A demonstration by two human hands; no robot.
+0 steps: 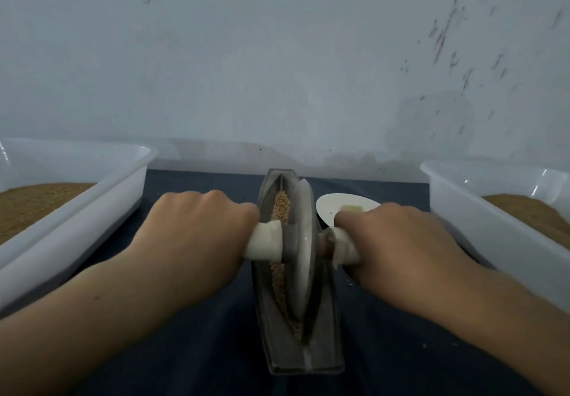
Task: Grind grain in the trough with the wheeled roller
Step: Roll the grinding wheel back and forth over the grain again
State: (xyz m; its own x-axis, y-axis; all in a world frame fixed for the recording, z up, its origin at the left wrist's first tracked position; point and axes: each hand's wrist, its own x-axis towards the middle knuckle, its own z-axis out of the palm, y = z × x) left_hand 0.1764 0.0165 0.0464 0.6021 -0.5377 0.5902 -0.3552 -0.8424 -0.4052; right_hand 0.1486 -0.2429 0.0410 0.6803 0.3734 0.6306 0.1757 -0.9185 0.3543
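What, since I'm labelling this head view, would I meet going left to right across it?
White plastic tub of brown grain → left hand → long grey metal trough → right hand → second white plastic tub of brown grain. The grey wheeled roller, gripped by both hands, overlaps the trough.

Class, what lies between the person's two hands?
In the head view, the roller's wheel stands in the trough, on grain, between the left hand and the right hand, each gripping the handle.
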